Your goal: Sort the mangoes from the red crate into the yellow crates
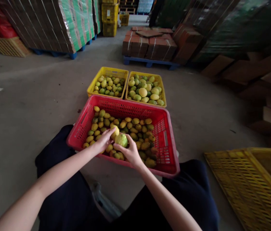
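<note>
Head camera: both hands are out over the red crate (135, 110), each closed around a fruit. The left hand (104, 141) has a yellow lemon (114, 132) in its curled fingers; the right hand (131, 151) grips a green-tinged lemon (121, 140), thumb on the near side and fingers wrapped over its right. From where I'd stand, that second one looks the plumper. They're side by side and very close, though whether the skins touch I can't tell. The yellow one lies a touch farther forward and to the left, the green-tinged one nearer the body and to the right. The yellow one's long axis seems to run roughly away from the body; the other is seen too round for me to call its lie.

Both are held about midway between the red crate's left and right edges, closer to its near edge than its far one. More lemons are spread below and around the hands, from the near left corner across to the right wall.

Just past the far edge, two crates sit next to each other: the left yellow crate (108, 71) and the right yellow crate (162, 91), both holding fruit. Their neighbouring rims come almost straight ahead of the held pair, so the left one is ahead and to the left, nearer the left hand, and the right one ahead and to the right, nearer the right hand.
</note>
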The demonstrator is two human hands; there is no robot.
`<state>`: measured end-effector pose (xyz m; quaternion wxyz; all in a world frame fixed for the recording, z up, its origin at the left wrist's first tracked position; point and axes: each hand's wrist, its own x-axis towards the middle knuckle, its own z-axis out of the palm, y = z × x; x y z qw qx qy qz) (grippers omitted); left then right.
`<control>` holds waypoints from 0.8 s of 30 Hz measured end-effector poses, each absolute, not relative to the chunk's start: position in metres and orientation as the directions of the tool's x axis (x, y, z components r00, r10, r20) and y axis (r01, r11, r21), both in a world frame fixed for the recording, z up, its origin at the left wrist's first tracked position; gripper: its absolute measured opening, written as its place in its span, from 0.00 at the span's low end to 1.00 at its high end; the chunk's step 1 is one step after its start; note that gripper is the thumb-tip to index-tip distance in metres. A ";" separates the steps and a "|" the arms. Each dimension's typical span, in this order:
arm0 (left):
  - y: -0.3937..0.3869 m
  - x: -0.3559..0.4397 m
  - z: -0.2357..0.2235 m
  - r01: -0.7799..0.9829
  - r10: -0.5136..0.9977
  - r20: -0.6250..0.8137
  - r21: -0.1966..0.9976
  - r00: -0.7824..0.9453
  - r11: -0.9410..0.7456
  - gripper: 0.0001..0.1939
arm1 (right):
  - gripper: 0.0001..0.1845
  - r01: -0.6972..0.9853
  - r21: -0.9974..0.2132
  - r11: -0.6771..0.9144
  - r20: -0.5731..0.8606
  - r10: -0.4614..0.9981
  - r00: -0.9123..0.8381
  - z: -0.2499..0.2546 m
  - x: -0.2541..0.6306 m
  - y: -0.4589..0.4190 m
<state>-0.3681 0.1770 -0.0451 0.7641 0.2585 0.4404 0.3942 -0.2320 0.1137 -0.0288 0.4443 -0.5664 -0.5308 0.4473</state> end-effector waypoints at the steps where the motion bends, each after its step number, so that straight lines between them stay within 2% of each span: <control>1: 0.181 -0.370 -0.040 -0.325 0.892 -0.377 0.835 0.250 0.444 0.19 | 0.27 0.235 -0.972 -0.018 -0.006 0.999 0.050 -0.022 -0.225 0.116; 3: 0.185 -0.374 -0.029 -0.140 0.976 -0.094 0.982 0.198 0.123 0.24 | 0.26 0.350 -0.934 0.075 0.111 0.990 0.085 -0.009 -0.211 0.120; 4: 0.186 -0.376 -0.024 -0.047 0.972 0.060 0.998 0.226 -0.051 0.25 | 0.26 0.419 -0.898 0.134 0.189 0.978 0.092 -0.005 -0.205 0.122; 6: 0.184 -0.378 -0.017 0.066 0.891 0.302 0.937 0.338 -0.343 0.27 | 0.26 0.537 -0.806 0.248 0.335 0.940 0.069 -0.002 -0.195 0.125; 9: 0.176 -0.380 -0.017 0.086 0.746 0.481 0.812 0.461 -0.577 0.25 | 0.27 0.619 -0.690 0.375 0.472 0.882 -0.009 -0.006 -0.188 0.127; 12: 0.171 -0.382 -0.021 0.073 0.665 0.550 0.741 0.505 -0.667 0.24 | 0.27 0.634 -0.628 0.451 0.525 0.847 -0.082 -0.013 -0.186 0.128; 15: 0.168 -0.384 -0.017 0.057 0.673 0.542 0.756 0.502 -0.652 0.23 | 0.27 0.620 -0.630 0.468 0.533 0.841 -0.094 -0.014 -0.187 0.127; 17: 0.167 -0.384 -0.008 0.054 0.754 0.467 0.834 0.463 -0.549 0.22 | 0.26 0.596 -0.671 0.442 0.509 0.858 -0.064 -0.010 -0.188 0.126; 21: 0.164 -0.379 0.008 -0.062 0.928 0.169 0.986 0.332 -0.158 0.22 | 0.27 0.514 -0.808 0.288 0.389 0.916 0.099 -0.003 -0.193 0.125; 24: 0.166 -0.376 0.004 -0.259 0.949 -0.050 0.956 0.312 0.136 0.22 | 0.29 0.268 -0.955 0.130 0.182 0.967 0.179 -0.006 -0.196 0.129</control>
